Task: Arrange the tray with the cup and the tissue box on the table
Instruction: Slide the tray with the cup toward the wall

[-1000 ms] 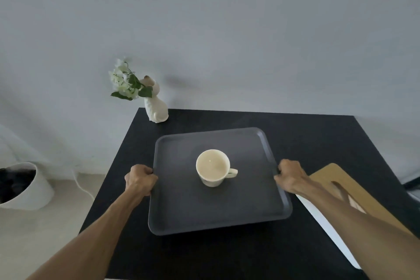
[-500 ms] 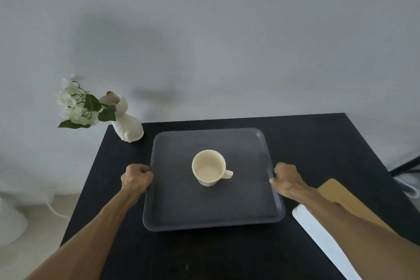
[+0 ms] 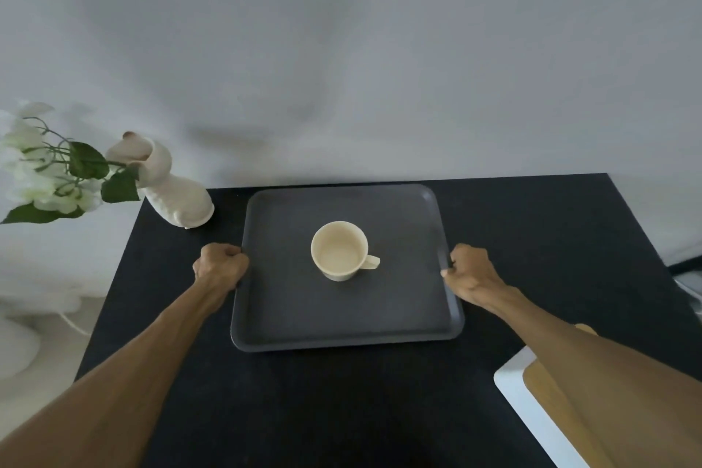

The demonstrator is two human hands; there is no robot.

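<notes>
Black tabletop [image 3: 532, 239] lay bare beyond the right hand [image 3: 469, 270] and toward its near edge. Between both hands sat the dark grey tray [image 3: 342, 315], a cream cup [image 3: 339, 251] upright at its centre. The left hand [image 3: 220, 266] and right hand were clenched on the tray's side rims.

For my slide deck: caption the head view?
Both hands grip the grey tray carrying a cream cup.
</notes>
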